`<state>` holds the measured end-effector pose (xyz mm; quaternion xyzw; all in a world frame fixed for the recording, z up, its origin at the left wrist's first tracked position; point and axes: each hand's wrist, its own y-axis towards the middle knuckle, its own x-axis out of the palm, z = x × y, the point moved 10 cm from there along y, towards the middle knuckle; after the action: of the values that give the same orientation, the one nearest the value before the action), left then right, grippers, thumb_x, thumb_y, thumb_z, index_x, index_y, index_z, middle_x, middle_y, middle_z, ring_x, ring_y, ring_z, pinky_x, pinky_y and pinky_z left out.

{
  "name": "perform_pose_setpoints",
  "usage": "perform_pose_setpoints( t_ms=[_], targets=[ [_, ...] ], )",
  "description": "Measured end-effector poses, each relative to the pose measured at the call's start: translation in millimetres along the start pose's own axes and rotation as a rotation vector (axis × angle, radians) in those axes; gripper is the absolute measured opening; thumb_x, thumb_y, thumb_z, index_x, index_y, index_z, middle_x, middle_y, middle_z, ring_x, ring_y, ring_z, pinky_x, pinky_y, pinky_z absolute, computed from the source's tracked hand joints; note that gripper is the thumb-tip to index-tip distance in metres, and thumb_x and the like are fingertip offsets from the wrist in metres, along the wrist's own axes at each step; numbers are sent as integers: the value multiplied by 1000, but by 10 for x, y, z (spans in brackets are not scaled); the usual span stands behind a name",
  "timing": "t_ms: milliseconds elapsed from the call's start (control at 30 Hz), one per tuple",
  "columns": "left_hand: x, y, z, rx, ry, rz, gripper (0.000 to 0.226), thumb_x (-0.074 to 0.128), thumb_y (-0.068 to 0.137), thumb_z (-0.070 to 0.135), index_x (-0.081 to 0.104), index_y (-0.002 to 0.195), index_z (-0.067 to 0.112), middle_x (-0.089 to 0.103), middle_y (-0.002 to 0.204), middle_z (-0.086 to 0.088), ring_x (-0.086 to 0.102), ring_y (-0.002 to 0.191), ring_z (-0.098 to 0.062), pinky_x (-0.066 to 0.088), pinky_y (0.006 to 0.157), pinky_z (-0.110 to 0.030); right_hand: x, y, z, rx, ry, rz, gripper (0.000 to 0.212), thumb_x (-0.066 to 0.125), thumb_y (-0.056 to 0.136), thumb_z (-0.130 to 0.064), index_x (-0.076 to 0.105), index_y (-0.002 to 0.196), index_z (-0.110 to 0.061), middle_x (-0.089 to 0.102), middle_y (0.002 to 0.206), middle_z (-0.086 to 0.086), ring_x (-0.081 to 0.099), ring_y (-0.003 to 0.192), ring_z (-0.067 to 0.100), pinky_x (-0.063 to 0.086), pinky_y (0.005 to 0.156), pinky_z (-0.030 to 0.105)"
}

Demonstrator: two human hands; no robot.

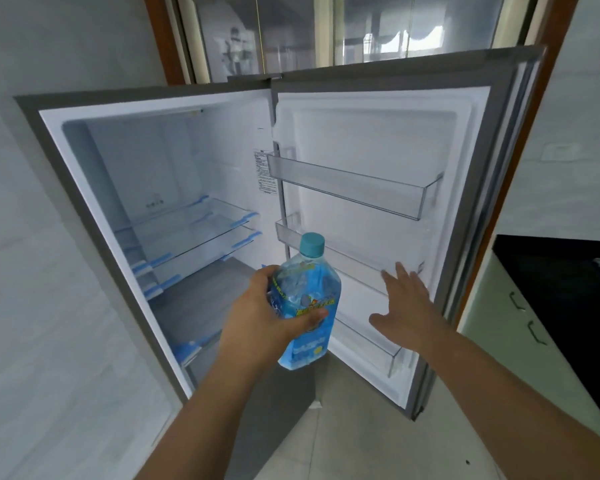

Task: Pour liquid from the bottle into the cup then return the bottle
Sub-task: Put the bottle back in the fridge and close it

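**Bottle held at the open fridge**

Both hands are up in front of the open fridge (153, 161). From my feed, the left hand (260, 320) grips the bottle (307, 303) around its middle, thumb across the blue label, holding it upright with its teal cap (311, 244) on. I see the bottle in the air in front of the gap between the fridge cavity and the open door (378, 140). The right hand (407, 306) is spread flat, fingers straight, holding nothing, near the middle door shelf (354, 261). A dark desk (561, 292) sits at the right.
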<state>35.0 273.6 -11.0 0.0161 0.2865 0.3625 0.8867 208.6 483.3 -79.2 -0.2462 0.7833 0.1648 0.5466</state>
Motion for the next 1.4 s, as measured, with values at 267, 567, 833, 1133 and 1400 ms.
perform_pose_setpoints(
  t_ms=[267, 567, 833, 1133, 1400],
  targets=[
    [-409, 92, -152, 1, -153, -33, 81, 87, 54, 60, 54, 126, 43, 69, 106, 35, 66, 97, 17, 53, 69, -6, 553, -518, -1357, -153, 1074, -377, 73, 82, 74, -28, 49, 134, -53, 57, 140, -25, 54, 133, 6, 46, 113, 47],
    [-1056, 570, -837, -26, -126, -9, 107, 77, 55, 81, 44, 150, 45, 55, 137, 23, 63, 122, -2, 60, 95, -24, 857, -101, -2238, -169, 1203, -430, 63, 83, 82, -3, 59, 132, -34, 70, 128, -11, 70, 116, 19, 59, 95, 48],
    [-1449, 942, -1409, -114, 17, 132, 91, 63, 70, 76, 39, 150, 39, 55, 141, 18, 60, 123, -5, 58, 105, -36, 1325, 434, -2790, -130, 1161, -360, 61, 83, 84, -11, 57, 131, -40, 69, 127, -14, 73, 108, 13, 62, 90, 40],
    [-1527, 1688, -1812, -233, -145, 299, 46, 63, 103, 22, 37, 136, 40, 58, 145, 10, 63, 130, -14, 60, 101, -40, 1432, 1651, -3279, -378, 1082, -358, 66, 86, 82, -18, 52, 126, -53, 64, 121, -29, 69, 113, 7, 61, 92, 35],
    [-1590, 2216, -1890, -251, -168, 502, 69, 70, 98, 12, 35, 151, 39, 58, 141, 13, 64, 111, 13, 60, 85, -17, 1354, 2586, -3717, -543, 1004, -385, 65, 90, 61, -48, 51, 110, -65, 64, 112, -37, 68, 110, 10, 61, 91, 44]
  ],
)
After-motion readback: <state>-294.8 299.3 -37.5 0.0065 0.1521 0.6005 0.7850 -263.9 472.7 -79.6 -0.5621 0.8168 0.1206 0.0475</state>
